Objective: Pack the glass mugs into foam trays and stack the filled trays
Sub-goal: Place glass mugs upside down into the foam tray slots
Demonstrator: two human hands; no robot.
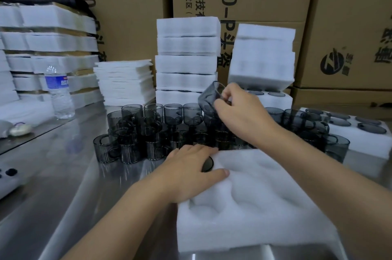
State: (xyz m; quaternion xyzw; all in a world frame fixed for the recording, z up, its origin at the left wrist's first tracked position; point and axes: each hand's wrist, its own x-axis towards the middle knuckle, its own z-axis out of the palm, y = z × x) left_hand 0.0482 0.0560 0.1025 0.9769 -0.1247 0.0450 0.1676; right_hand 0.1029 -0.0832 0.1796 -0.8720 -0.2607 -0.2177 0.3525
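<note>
Backdrop: We face a wall of brown cardboard cartons (131,32) stacked beyond the right hand (239,111), filling the frame from edge to edge.
Print: Black Chinese characters and "H4.0-P" run sideways down the cartons. A round black logo (332,64) sits far to the right of that hand.
Table: A stainless-steel table (63,185) spreads beneath and to the left of the left hand (191,170), its surface mirror-bright.
Light: Even and cool. We see pale streaks reflected in the steel near the left hand.
Aside: A clear water bottle (60,94) with a blue label stands upright, well left of both hands.
</note>
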